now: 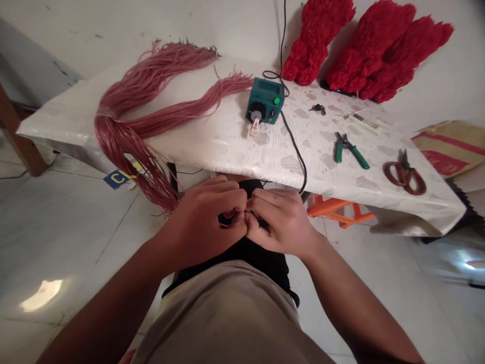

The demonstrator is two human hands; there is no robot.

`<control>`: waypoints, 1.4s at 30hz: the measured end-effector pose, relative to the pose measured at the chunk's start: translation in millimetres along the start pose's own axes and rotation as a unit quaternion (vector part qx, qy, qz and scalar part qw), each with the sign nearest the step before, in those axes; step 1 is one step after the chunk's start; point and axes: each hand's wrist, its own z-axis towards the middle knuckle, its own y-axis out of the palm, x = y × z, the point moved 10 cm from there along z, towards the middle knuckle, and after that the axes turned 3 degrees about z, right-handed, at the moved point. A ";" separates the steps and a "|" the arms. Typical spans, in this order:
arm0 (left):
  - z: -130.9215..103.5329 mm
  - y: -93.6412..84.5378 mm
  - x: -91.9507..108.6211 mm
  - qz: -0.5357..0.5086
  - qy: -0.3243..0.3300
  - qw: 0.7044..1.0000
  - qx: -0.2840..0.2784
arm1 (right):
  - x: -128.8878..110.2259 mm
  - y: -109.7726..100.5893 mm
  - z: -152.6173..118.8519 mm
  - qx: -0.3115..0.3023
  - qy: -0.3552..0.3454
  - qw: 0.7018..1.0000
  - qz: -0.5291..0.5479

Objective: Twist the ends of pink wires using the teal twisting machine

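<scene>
Head view: both hands were positioned just in front of the near edge of the table (227, 154). Directions were referenced to the pinch point between the hands, with 12 o'clock pointing away from the body. The left hand (206, 215) and the right hand (282, 217) were together, each closed in a pinch on a small thin piece (248, 211). Most of this piece was hidden within the grip, and its identity could not be determined. Its exposed part appeared to lie along the 9-to-3 o'clock line, with the left hand gripping from 9 o'clock and the right hand from 3 o'clock; neither was clearly nearer. By judgement, the governing relation was the alignment of the two pinches along this axis. The pink cord bundle (108, 129) lay toward 10 o'clock, with two limbs running from its fold toward 2 o'clock and a loose tail (149, 177) descending past the table edge toward 5 o'clock. This tail ended near the left hand, the closer of the two; contact could not be confirmed. The teal machine (261, 96) stood near 12 o'clock, the green-handled pliers (358, 155) lay at 2 o'clock, and the scissors (406, 167) lay between 2 and 3 o'clock.
</scene>
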 end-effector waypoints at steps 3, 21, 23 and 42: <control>-1.2 0.0 -3.4 -0.006 -0.012 1.000 0.003 | -0.6 0.5 0.6 0.004 -0.008 1.000 0.005; -10.7 9.0 -28.3 -0.207 -0.159 0.965 -0.003 | -20.6 -12.6 -1.4 0.161 -0.033 0.986 0.022; -12.2 6.7 -37.6 -0.289 -0.170 0.942 0.024 | -16.0 -20.2 -4.6 0.201 -0.004 0.978 0.058; -18.0 8.4 -28.6 -0.226 -0.123 0.964 0.063 | 15.7 -20.5 -19.4 0.260 0.142 0.930 0.217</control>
